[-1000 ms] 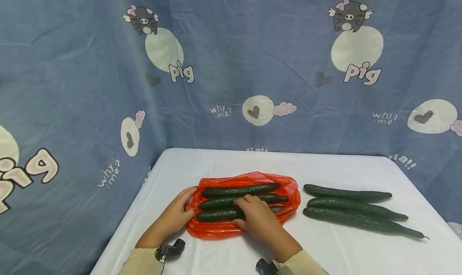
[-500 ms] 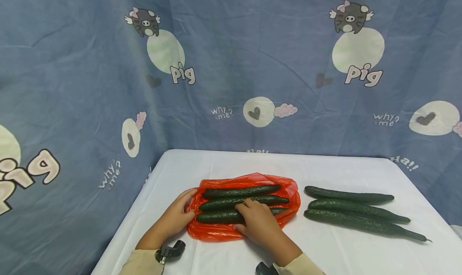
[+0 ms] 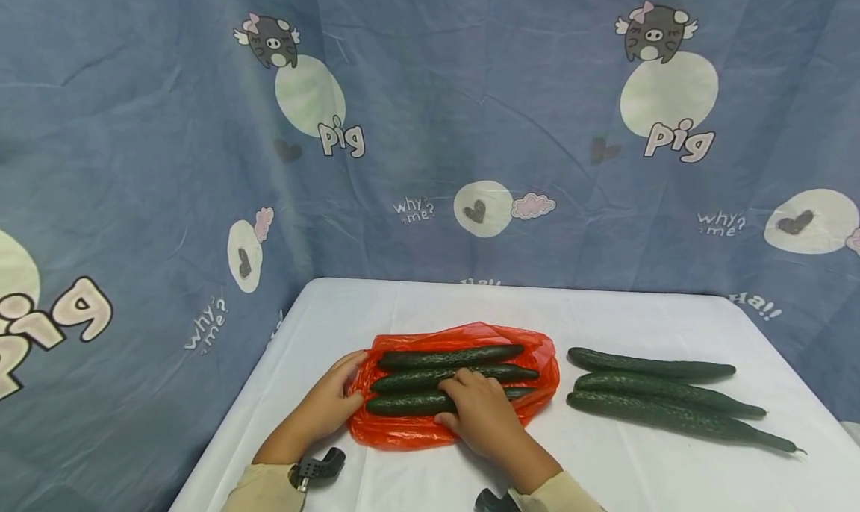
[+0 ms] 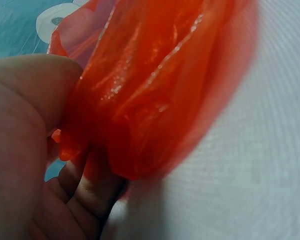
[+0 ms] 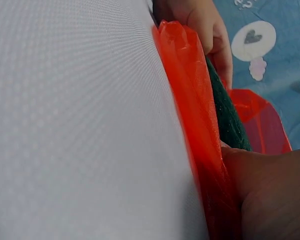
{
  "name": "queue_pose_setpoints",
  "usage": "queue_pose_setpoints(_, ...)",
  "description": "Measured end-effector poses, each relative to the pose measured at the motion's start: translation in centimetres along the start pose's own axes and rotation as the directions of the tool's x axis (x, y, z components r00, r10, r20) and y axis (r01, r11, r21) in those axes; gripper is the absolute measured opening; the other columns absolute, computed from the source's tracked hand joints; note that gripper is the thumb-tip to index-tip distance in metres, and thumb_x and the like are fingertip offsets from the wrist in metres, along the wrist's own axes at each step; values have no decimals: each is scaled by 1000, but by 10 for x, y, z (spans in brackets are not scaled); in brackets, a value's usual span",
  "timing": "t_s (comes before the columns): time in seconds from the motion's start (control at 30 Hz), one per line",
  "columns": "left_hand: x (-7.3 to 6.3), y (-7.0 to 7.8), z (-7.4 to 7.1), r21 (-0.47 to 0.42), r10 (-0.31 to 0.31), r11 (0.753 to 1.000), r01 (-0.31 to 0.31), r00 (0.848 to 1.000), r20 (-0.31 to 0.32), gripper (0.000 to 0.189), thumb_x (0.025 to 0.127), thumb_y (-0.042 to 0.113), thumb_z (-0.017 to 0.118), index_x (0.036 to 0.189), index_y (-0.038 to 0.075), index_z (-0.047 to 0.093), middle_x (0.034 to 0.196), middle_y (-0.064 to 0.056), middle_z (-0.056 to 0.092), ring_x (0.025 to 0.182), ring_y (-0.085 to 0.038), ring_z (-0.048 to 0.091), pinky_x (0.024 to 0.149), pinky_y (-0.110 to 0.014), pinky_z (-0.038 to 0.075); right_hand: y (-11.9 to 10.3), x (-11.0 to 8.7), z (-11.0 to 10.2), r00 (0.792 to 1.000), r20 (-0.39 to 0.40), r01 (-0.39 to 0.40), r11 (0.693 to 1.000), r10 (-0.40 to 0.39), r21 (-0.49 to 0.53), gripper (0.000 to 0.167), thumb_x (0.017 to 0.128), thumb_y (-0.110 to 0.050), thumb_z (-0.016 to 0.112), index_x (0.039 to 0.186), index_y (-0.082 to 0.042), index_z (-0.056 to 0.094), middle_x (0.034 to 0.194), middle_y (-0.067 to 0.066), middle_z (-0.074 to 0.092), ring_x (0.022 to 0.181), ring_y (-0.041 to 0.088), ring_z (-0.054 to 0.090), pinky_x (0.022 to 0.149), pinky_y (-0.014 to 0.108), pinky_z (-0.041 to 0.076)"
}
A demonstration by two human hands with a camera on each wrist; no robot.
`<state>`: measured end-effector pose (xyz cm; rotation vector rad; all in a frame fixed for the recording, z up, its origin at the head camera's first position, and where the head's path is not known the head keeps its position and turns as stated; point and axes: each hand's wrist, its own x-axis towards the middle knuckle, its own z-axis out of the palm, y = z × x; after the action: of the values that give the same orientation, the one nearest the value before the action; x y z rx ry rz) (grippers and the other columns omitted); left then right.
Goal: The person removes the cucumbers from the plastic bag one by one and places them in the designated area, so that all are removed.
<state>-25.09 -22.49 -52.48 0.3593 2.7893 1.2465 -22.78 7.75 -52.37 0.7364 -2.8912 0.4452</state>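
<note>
Head, left hand: our left hand [image 3: 329, 398] pinches the left end of the red bag [image 3: 403, 434].
Head, right hand: apart from it, our right hand [image 3: 485, 415] grips the front cucumber [image 3: 410, 404], one of three in the bag on the desk [image 3: 605, 475].
Head, right side: three loose cucumbers [image 3: 655, 389] lie near the bag.
Left wrist: we see bag film clamped in that hand.
Right wrist: our hand meets the cucumber; fingertips hidden.
</note>
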Motion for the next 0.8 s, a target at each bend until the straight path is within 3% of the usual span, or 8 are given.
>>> queue_pose_setpoints(0.37,0,1,0,-13,-12,1000,12,1000,6,74,91,2,61,161,11,40,168,-10,35,154,-37,33,123,-61,30,-1,-1,-1,998,-67,10,1000,-10,5,49,86,-49,82,122,-19,73,111,-4,66,110,19,64,88,40,50)
queue_pose_setpoints(0.57,4,1,1,-27,26,999,-26,1000,15,74,91,2,61,161,9,40,167,-10,37,151,-35,39,122,-60,33,0,-6,-5,996,-90,20,999,-18,26,47,84,-44,84,123,-20,75,108,-6,65,107,18,63,89,41,49)
queue_pose_setpoints(0.8,2,-3,0,-19,16,1000,-16,1000,9,74,90,0,59,161,8,39,168,-11,36,153,-36,35,122,-61,32,0,-4,-7,992,-107,76,996,-71,50,47,84,-41,84,126,-23,75,109,-5,64,107,17,62,93,40,48)
